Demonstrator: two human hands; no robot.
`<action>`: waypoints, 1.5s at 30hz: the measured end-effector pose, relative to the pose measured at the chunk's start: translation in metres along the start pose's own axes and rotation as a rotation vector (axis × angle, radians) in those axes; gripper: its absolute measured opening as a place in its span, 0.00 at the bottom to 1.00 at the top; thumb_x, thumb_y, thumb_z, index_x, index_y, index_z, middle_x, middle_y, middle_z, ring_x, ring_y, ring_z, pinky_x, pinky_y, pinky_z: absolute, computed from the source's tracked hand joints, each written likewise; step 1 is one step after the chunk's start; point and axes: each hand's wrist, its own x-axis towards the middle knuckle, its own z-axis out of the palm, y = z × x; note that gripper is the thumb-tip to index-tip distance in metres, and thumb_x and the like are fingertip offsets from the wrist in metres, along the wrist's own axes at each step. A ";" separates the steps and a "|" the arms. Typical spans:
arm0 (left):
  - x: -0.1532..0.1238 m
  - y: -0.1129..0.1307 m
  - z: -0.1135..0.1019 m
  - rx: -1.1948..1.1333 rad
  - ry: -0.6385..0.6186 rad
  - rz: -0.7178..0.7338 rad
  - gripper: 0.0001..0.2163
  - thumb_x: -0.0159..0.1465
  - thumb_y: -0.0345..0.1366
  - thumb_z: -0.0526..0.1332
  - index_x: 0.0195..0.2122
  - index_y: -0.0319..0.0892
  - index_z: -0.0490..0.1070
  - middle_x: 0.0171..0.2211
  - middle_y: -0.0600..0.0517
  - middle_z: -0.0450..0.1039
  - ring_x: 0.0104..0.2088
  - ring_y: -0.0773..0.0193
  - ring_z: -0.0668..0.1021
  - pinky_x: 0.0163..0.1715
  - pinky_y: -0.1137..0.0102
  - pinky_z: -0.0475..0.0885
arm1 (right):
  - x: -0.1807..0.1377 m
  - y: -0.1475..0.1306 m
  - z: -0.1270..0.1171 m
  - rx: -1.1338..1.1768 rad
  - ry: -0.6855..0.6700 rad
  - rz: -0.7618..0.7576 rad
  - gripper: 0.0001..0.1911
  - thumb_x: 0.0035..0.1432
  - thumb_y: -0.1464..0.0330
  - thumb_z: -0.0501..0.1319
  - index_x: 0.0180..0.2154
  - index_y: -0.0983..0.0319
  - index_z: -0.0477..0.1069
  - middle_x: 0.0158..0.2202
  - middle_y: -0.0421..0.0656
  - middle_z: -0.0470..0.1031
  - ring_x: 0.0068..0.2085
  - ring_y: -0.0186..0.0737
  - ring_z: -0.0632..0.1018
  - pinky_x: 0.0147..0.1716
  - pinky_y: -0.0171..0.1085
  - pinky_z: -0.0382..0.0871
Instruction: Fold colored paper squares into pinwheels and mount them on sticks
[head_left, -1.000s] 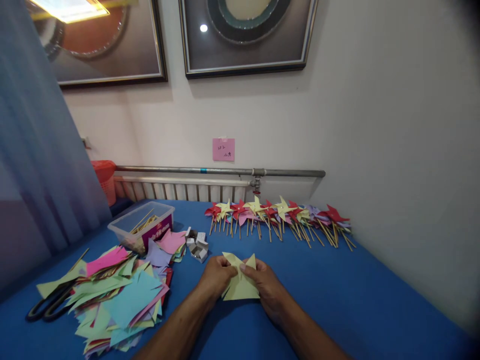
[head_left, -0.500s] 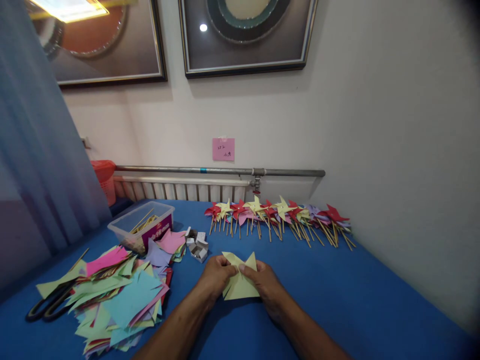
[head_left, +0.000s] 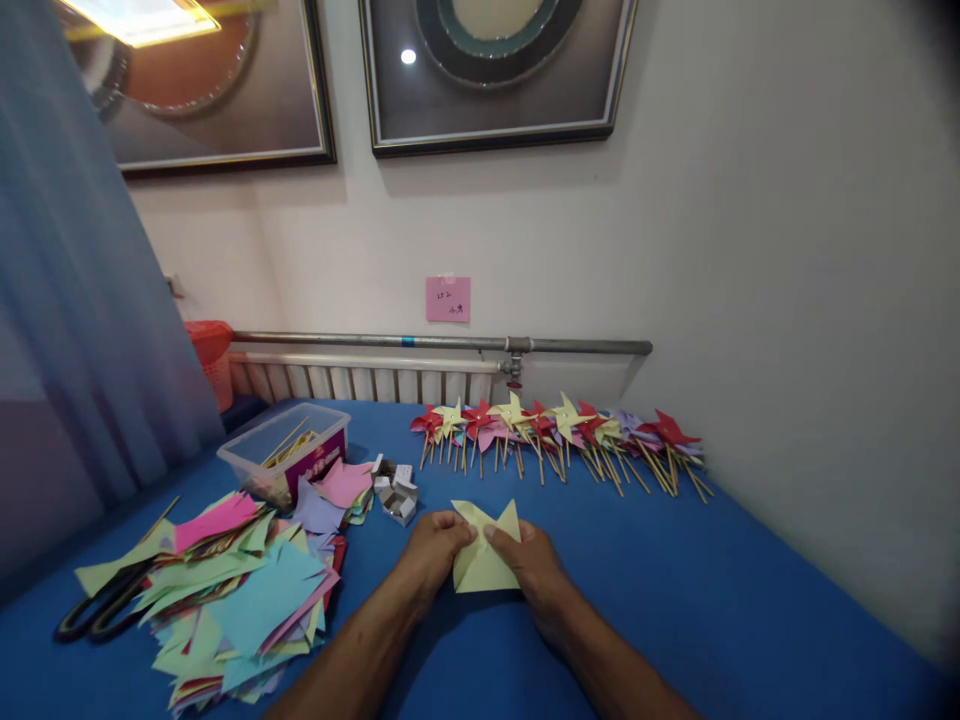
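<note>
My left hand (head_left: 433, 545) and right hand (head_left: 529, 560) meet over the yellow paper (head_left: 484, 572), which lies on the blue bench (head_left: 675, 600) just before me. Each grip pinches a flap near the sheet's middle. Since a second ago its left edge has drawn in slightly and the upper points stand higher, so the folding inches along. Coloured squares (head_left: 240, 590) lie left and pinwheels (head_left: 555, 425) line the wall.

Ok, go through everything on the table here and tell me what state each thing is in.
yellow paper: partly folded, pinched by both hands.
left hand: shut on its left side.
right hand: shut on its right side.
pinwheels: finished, laid in a row by the wall.
paper pile: loose, spread out.
scissors: flat, partly under the pile.
tub: lid off, sticks inside.
</note>
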 end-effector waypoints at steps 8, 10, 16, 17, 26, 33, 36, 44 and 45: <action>0.019 -0.023 -0.004 0.087 0.118 0.066 0.10 0.46 0.38 0.69 0.20 0.41 0.68 0.15 0.56 0.68 0.16 0.71 0.65 0.20 0.73 0.58 | 0.001 0.001 0.003 -0.017 0.036 0.007 0.24 0.47 0.55 0.72 0.41 0.65 0.77 0.29 0.46 0.83 0.33 0.49 0.84 0.26 0.36 0.73; 0.022 -0.026 -0.005 0.072 0.122 0.055 0.11 0.46 0.39 0.70 0.21 0.41 0.69 0.15 0.56 0.69 0.16 0.70 0.66 0.20 0.73 0.59 | 0.002 0.001 0.003 -0.032 0.033 0.001 0.24 0.47 0.55 0.72 0.41 0.65 0.77 0.29 0.47 0.83 0.32 0.48 0.83 0.27 0.35 0.73; 0.017 -0.019 -0.003 0.012 0.112 0.028 0.13 0.44 0.40 0.72 0.20 0.40 0.69 0.16 0.54 0.70 0.16 0.70 0.67 0.19 0.73 0.60 | 0.008 0.006 -0.001 -0.099 0.035 0.009 0.23 0.46 0.54 0.72 0.37 0.65 0.78 0.31 0.48 0.83 0.30 0.46 0.82 0.29 0.37 0.73; 0.013 -0.015 -0.003 -0.004 0.088 0.024 0.14 0.44 0.40 0.73 0.20 0.40 0.69 0.17 0.54 0.71 0.17 0.70 0.68 0.20 0.73 0.61 | 0.008 0.005 -0.001 -0.113 0.030 0.008 0.23 0.46 0.54 0.72 0.37 0.65 0.78 0.31 0.48 0.83 0.30 0.46 0.82 0.29 0.38 0.73; -0.006 0.004 0.001 -0.057 -0.018 -0.049 0.10 0.43 0.34 0.72 0.21 0.39 0.71 0.19 0.51 0.75 0.20 0.65 0.74 0.23 0.71 0.67 | -0.004 -0.002 0.001 -0.092 -0.092 0.017 0.24 0.49 0.53 0.71 0.40 0.65 0.78 0.35 0.48 0.83 0.33 0.45 0.82 0.29 0.36 0.71; -0.001 0.000 -0.003 -0.081 0.047 -0.004 0.08 0.48 0.36 0.70 0.21 0.43 0.71 0.19 0.52 0.73 0.21 0.63 0.74 0.26 0.69 0.67 | -0.002 -0.005 0.001 -0.221 -0.039 -0.197 0.25 0.55 0.57 0.65 0.51 0.63 0.71 0.45 0.50 0.81 0.41 0.47 0.82 0.41 0.42 0.76; 0.000 0.000 -0.005 -0.163 0.094 -0.002 0.09 0.49 0.36 0.70 0.22 0.43 0.70 0.19 0.53 0.73 0.21 0.63 0.74 0.27 0.69 0.68 | -0.012 -0.010 0.003 -0.515 0.009 -0.476 0.32 0.54 0.66 0.64 0.61 0.58 0.65 0.59 0.50 0.73 0.59 0.49 0.75 0.59 0.48 0.69; 0.000 0.006 -0.002 -0.316 0.143 0.009 0.09 0.46 0.33 0.69 0.25 0.39 0.70 0.20 0.52 0.73 0.21 0.64 0.75 0.27 0.71 0.69 | -0.031 -0.007 0.006 -0.955 -0.008 -0.791 0.36 0.53 0.73 0.65 0.63 0.54 0.63 0.73 0.49 0.53 0.71 0.52 0.58 0.67 0.56 0.57; 0.000 0.005 -0.002 -0.320 0.137 0.017 0.09 0.46 0.33 0.69 0.25 0.39 0.70 0.20 0.52 0.73 0.21 0.65 0.75 0.27 0.71 0.69 | -0.030 -0.008 0.006 -0.967 -0.003 -0.797 0.30 0.54 0.72 0.64 0.59 0.54 0.67 0.72 0.48 0.54 0.71 0.53 0.59 0.67 0.56 0.58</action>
